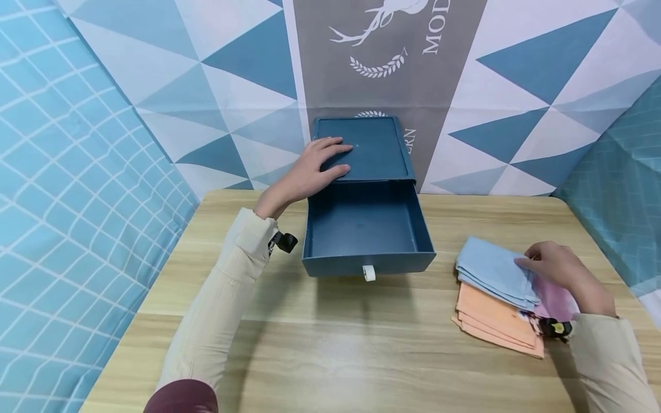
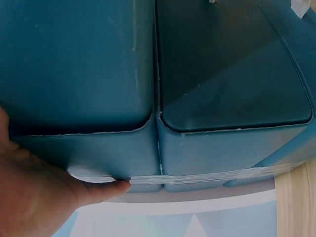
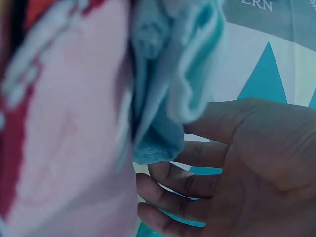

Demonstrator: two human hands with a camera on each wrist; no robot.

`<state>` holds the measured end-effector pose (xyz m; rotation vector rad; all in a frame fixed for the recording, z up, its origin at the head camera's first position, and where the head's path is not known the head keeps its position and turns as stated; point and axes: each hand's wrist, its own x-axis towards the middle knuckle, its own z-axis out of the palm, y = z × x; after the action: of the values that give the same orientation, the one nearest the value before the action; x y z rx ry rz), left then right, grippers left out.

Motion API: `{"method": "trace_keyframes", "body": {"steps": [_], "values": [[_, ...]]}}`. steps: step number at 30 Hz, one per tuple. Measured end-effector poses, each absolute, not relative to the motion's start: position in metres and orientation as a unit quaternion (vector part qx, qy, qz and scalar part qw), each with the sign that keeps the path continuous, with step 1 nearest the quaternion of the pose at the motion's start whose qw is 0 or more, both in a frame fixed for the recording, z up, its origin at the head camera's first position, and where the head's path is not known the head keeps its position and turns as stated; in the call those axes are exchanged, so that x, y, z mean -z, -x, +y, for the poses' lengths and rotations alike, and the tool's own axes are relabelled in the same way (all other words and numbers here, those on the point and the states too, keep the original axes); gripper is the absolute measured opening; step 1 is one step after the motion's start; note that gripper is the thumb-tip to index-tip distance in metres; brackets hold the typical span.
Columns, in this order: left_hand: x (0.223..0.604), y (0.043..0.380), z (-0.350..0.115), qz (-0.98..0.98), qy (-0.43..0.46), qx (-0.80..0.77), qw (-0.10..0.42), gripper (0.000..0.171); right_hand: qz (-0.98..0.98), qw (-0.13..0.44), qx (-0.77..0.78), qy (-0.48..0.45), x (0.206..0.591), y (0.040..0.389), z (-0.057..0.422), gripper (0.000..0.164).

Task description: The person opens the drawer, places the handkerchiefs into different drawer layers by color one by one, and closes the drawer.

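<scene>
A dark blue drawer box [image 1: 361, 149] stands at the back of the table, its top drawer [image 1: 361, 229] pulled out with a bare bottom and a white pull tab [image 1: 369, 273]. My left hand [image 1: 320, 166] rests on the box top with fingers spread; in the left wrist view its thumb [image 2: 106, 191] lies along the box. At the right, my right hand [image 1: 560, 267] pinches the edge of a folded light blue towel [image 1: 493, 269]. Thumb and fingers meet at that towel [image 3: 160, 138] in the right wrist view. An orange folded towel [image 1: 496, 315] lies beside it, and a pink one [image 1: 555, 295] is partly hidden under my hand.
The wooden table [image 1: 330, 355] ends at a patterned wall covering [image 1: 248, 86] behind the box. A blue grid sheet [image 1: 77, 201] borders the left side, and another blue sheet [image 1: 619, 160] hangs on the right. A second drawer [image 2: 232, 64] shows beside the first in the left wrist view.
</scene>
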<state>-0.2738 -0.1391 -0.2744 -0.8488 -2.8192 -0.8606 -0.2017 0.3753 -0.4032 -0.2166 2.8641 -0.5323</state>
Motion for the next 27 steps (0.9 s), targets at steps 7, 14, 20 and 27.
{"method": "trace_keyframes", "body": {"steps": [7,14,20,27], "values": [[0.276,0.275,-0.140,-0.916,0.282,0.282,0.047,0.055,0.970,0.134,0.183,0.081,0.406,0.201,0.381,0.052],[0.275,0.275,-0.138,-0.918,0.282,0.277,0.044,0.055,0.963,0.095,0.232,0.103,0.413,0.199,0.379,0.034],[0.276,0.276,-0.137,-0.919,0.276,0.277,0.046,0.055,0.940,0.080,0.324,0.066,0.406,0.195,0.370,0.039],[0.275,0.274,-0.139,-0.919,0.273,0.281,0.046,0.055,0.906,0.138,0.399,0.045,0.401,0.196,0.370,0.056]]}}
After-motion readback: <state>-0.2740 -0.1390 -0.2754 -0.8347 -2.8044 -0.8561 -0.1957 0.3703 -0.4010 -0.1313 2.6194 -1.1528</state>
